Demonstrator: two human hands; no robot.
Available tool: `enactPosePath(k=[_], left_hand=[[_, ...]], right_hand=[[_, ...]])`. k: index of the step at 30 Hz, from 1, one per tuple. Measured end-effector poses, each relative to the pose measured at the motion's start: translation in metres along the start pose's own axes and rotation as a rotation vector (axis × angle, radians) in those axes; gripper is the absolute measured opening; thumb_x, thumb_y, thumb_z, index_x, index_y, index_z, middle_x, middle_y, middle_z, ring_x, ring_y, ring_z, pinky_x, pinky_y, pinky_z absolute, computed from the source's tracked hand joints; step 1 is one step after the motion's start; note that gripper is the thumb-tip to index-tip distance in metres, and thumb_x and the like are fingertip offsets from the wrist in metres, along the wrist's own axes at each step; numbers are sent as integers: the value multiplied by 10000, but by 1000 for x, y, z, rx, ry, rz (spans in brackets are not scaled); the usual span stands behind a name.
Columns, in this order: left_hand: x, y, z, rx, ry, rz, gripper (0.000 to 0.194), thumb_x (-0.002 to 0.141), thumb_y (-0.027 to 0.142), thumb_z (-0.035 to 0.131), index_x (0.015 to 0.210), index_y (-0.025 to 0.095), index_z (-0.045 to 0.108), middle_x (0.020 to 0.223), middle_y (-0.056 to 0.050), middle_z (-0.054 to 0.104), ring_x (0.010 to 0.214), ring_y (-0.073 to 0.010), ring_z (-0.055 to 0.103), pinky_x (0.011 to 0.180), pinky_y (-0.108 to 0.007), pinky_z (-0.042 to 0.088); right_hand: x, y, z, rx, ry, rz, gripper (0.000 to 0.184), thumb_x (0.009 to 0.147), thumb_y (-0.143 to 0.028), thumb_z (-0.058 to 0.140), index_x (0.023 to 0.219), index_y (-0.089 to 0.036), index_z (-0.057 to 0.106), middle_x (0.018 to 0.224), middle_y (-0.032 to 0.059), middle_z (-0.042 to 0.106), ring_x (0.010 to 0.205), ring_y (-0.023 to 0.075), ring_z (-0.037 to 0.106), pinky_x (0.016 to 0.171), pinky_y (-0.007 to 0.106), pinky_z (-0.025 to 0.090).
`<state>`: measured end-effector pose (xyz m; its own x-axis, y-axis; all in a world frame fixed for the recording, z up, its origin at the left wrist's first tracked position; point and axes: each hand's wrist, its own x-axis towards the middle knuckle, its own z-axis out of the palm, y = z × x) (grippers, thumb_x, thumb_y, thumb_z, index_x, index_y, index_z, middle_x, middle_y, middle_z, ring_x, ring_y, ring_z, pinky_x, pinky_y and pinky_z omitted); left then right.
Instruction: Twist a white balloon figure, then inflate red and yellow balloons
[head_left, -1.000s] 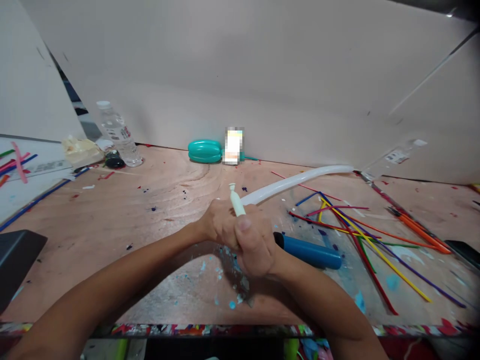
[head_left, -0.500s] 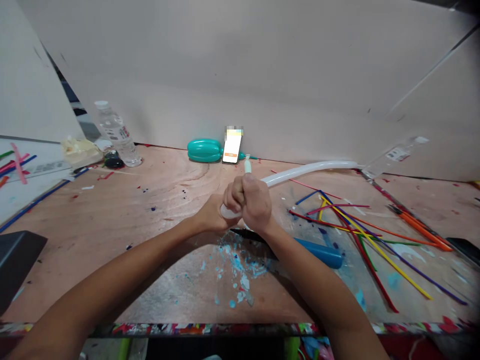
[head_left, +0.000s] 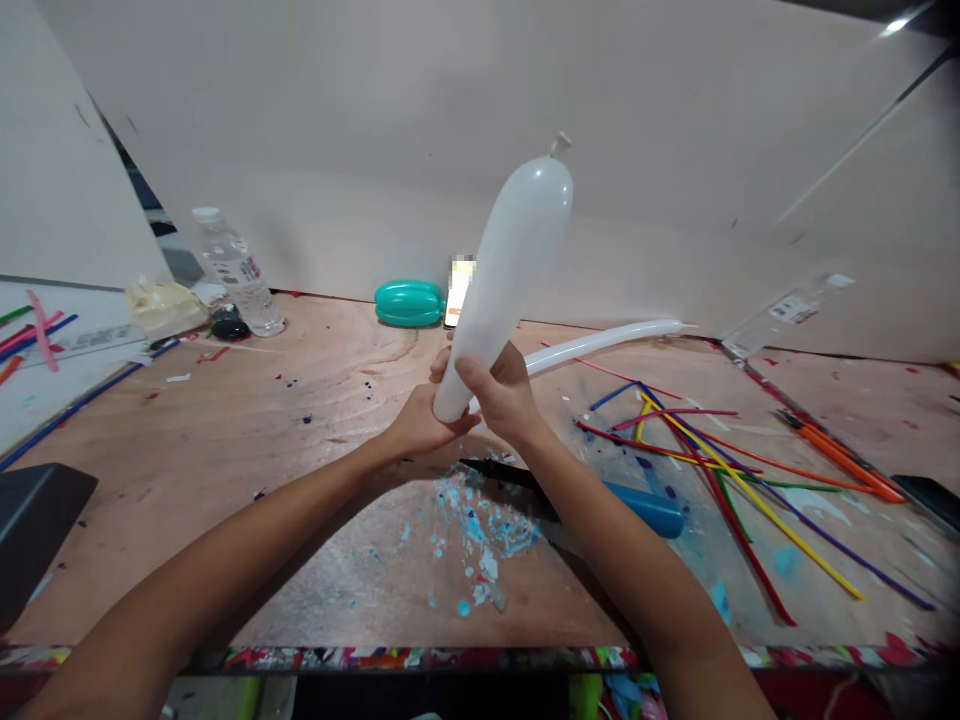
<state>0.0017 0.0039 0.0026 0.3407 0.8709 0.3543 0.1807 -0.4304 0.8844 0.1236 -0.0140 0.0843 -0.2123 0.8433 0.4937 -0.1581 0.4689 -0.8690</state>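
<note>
Both hands, left hand (head_left: 420,425) and right hand (head_left: 504,392), are gripping the white balloon (head_left: 510,270) at its base; squeezing too hard is risking a pop.

You have one white balloon (head_left: 517,260) in your two hands. Behind it: one teal balloon (head_left: 409,302), one phone (head_left: 459,292). Left of it: one water bottle (head_left: 234,268). Right: one blue pump (head_left: 641,508).

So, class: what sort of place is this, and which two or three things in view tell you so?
Probably a balloon-twisting workbench. Both hands, left hand and right hand, grip an inflated white balloon; uninflated coloured balloons lie scattered on the paint-flecked wooden table; a blue hand pump lies beside them.
</note>
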Motion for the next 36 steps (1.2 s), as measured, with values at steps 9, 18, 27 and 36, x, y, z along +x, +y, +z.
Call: enactPosePath(k=[9, 18, 27, 36], left_hand=[[4, 5, -9, 51, 37, -17, 220, 720, 358, 710, 771, 160, 627, 675, -25, 619, 590, -157, 547, 515, -284, 438], [17, 50, -41, -182, 118, 166, 418, 693, 344, 770, 1057, 207, 618, 1018, -72, 668, 963, -241, 630, 852, -397, 515], [36, 33, -70, -729, 300, 16, 441, 651, 317, 798, 1031, 244, 588, 941, -18, 680, 953, -232, 663, 843, -411, 548], [42, 15, -131, -640, 357, -13, 458, 604, 352, 845, 974, 213, 614, 1046, -50, 699, 1087, -276, 615, 809, -418, 570]], right_hand=[[5, -13, -7, -28, 84, -134, 458, 782, -529, 685, 1085, -257, 473, 940, 32, 655, 857, 197, 661, 756, 382, 576], [7, -26, -32, -457, -90, -100, 708, 824, -513, 651, 1415, -275, 341, 1298, 102, 574, 1216, 263, 536, 1018, 470, 436], [13, 29, -61, -1249, -371, 192, 316, 811, -361, 630, 1079, -195, 639, 1020, 83, 706, 916, 253, 640, 754, 334, 453], [13, 29, -90, -1600, -317, 302, 292, 806, -333, 610, 1067, -207, 648, 1035, 100, 708, 969, 283, 628, 790, 352, 412]])
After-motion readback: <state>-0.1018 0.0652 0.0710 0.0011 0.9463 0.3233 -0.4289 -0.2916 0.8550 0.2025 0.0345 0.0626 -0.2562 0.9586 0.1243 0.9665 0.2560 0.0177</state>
